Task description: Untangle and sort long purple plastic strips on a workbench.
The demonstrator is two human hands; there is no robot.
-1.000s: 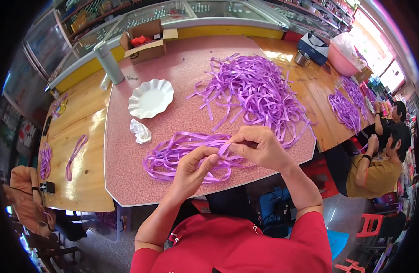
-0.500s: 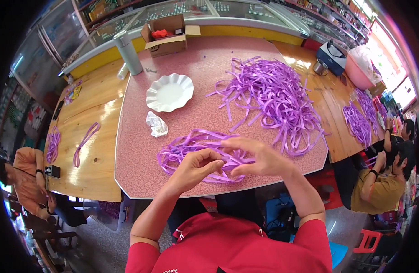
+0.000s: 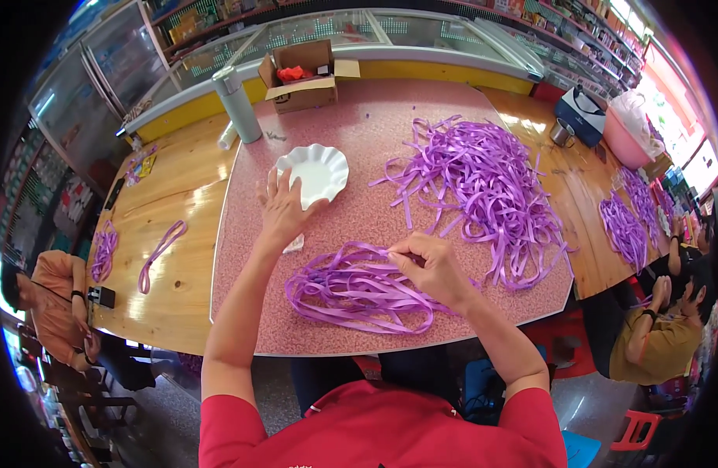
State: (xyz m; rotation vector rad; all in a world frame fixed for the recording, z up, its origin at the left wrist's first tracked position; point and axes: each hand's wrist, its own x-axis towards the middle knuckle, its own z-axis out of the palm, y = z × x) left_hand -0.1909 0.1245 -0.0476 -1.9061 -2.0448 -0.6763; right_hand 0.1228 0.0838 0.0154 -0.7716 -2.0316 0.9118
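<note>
My left hand is open, its fingers spread over the left edge of a white scalloped dish. I cannot tell whether they touch it. Crumpled white paper peeks out beside that wrist, mostly hidden. A bundle of looped purple ribbons lies near the front of the pink speckled tabletop. At the bundle's upper right edge, my right hand is closed, thumb and forefinger pinching a purple ribbon. A large tangled heap of purple ribbons spreads to the right.
A pale green bottle and an open cardboard box stand at the back. Purple loops lie on the wooden table at left. More ribbon bundles rest at far right. One person sits at left, others at right.
My left hand has moved from the ribbon bundle up and left to the dish, spreading its fingers. My right hand has closed to a pinch at the bundle. The view has shifted slightly.
</note>
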